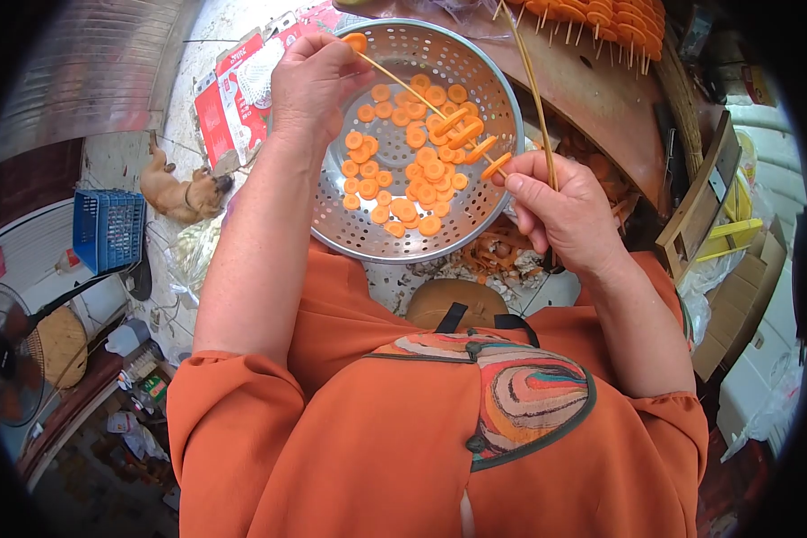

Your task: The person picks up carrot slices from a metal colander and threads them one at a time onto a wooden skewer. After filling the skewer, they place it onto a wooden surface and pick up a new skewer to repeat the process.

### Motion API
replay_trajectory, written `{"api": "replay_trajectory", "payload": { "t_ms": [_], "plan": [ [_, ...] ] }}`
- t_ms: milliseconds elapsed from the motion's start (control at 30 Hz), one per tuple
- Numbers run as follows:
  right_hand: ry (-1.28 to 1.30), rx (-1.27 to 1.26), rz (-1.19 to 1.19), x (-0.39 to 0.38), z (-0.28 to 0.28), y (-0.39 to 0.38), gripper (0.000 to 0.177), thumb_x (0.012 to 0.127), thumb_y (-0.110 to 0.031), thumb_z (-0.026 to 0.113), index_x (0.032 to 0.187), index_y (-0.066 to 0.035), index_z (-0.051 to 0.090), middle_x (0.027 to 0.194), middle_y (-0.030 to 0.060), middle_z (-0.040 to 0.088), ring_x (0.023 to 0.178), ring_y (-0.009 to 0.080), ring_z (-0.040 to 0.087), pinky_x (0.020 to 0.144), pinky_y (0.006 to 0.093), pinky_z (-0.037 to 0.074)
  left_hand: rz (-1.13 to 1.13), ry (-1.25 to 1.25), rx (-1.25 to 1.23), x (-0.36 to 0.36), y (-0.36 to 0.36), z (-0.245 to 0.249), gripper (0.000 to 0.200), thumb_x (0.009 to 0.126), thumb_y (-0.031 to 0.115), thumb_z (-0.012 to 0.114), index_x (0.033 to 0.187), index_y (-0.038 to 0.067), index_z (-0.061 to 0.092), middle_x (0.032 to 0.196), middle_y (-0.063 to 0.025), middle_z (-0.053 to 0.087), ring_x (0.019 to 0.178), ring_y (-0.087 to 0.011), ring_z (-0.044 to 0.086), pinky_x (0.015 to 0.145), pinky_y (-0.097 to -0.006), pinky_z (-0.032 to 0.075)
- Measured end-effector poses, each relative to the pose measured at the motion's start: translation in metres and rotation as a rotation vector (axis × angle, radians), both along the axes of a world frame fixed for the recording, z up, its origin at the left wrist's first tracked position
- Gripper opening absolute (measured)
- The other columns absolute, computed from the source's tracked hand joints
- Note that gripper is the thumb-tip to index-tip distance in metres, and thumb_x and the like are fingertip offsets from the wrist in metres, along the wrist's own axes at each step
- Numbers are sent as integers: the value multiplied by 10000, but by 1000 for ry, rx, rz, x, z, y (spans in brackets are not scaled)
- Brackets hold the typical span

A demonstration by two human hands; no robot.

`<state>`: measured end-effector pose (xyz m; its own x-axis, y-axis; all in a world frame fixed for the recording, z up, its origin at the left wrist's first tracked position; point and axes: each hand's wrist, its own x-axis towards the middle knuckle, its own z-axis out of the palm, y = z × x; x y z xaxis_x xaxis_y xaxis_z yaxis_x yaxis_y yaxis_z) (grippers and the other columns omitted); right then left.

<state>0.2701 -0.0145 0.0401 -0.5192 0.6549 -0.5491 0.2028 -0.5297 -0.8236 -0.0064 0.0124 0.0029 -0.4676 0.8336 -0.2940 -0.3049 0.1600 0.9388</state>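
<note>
My left hand (312, 79) pinches the upper end of a thin bamboo skewer (412, 90), where one carrot slice (357, 41) sits. Three more slices (464, 136) are threaded along the skewer, and my right hand (560, 208) grips its lower end beside a slice (496, 165). The same right hand also holds a second, bare skewer (533, 90) that points up and away. Both hands hover over a perforated metal colander (502, 85) with several round carrot slices (403, 170) in it.
Finished carrot skewers (601, 18) lie on a brown tray at the top right. A dog (181, 193) lies on the floor at left, near a blue crate (108, 229) and red-and-white cartons (233, 99). Cardboard boxes (740, 305) stand right. A fan (4, 359) is far left.
</note>
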Motion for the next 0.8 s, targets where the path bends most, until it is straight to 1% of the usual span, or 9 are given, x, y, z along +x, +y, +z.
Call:
{"api": "replay_trajectory", "payload": {
  "t_ms": [33,67,133,167,233,333,467,700,800],
  "plan": [
    [1,-5,-10,1,0,0,151,936,-172,564,915,-25,592,577,-17,522,389,27,423,353,178,314,-33,101,19,1,0,0,101,796,14,596,869,35,530,802,-88,610,723,-193,635,711,-351,577],
    [-1,-5,-12,1,0,-1,151,936,-172,564,915,-25,592,577,-17,522,389,27,423,353,178,314,-35,100,19,3,-1,0,101,796,14,596,869,35,530,802,-88,610,723,-193,635,711,-351,577],
    [31,-29,-25,1,3,-2,156,937,-174,562,933,-20,586,587,-15,528,401,27,427,365,171,321,-80,-21,5,14,-5,4,89,814,41,579,878,39,517,856,-90,621,778,-215,652,741,-358,561],
    [28,-29,-28,0,4,-1,156,937,-174,562,933,-20,586,587,-15,528,401,27,427,365,171,321,-83,-24,6,21,-7,6,89,814,41,579,878,39,517,856,-90,621,778,-215,652,741,-358,561],
    [81,-36,-76,-1,6,2,163,938,-172,557,957,-11,578,609,-9,536,415,29,429,379,164,329,-244,-121,-49,39,-13,9,99,813,63,586,891,44,529,869,-92,630,803,-217,656,747,-347,553],
    [92,-32,-106,0,4,7,170,937,-168,553,976,-4,573,627,-5,539,423,30,427,388,160,334,-305,-154,-33,61,-20,17,96,817,75,582,897,46,537,894,-98,639,834,-219,657,757,-336,543],
    [107,-30,-104,2,3,6,170,933,-167,555,979,-5,575,629,-4,537,424,29,425,390,159,335,-311,-137,-26,64,-22,14,83,818,76,586,887,43,555,911,-109,648,854,-212,654,786,-340,532],
    [78,-20,-115,1,5,7,175,924,-173,567,974,-6,584,625,-9,541,419,27,426,390,163,336,-315,-111,-41,67,-22,15,91,832,83,585,901,27,565,915,-108,650,863,-219,656,789,-345,533],
    [65,-7,-118,1,6,7,185,923,-181,569,974,-4,586,624,-13,540,419,27,426,388,165,332,-322,-114,-3,65,-21,12,107,841,92,585,921,23,568,920,-108,651,868,-223,660,783,-348,537]
  ]
}}
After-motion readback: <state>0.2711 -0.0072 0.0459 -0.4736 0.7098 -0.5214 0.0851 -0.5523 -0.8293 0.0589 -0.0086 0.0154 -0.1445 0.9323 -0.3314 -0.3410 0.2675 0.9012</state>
